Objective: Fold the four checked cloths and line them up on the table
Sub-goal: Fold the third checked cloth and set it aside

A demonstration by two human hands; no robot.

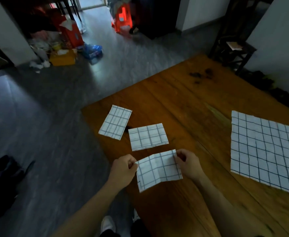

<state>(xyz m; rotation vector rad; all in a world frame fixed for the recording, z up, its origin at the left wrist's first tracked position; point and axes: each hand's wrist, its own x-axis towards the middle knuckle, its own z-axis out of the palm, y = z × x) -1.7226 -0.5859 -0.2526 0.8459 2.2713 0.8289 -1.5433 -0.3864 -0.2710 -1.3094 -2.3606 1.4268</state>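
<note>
We hold a folded checked cloth (pixel 159 170) just above the near edge of the wooden table (pixel 183 100) — our left hand (pixel 123 168) pinches its left corner, our right hand (pixel 188 163) pinches its right corner, fingers curled onto the fabric. Two folded cloths lie beyond it: one (pixel 148 136) just ahead, another (pixel 115 122) near the table corner. An unfolded checked cloth (pixel 267 149) lies spread flat, well apart to the right.

Unfolded cloth (pixel 267 151) cut off at right edge; floor clutter (pixel 58 48) too dim to ID.
</note>
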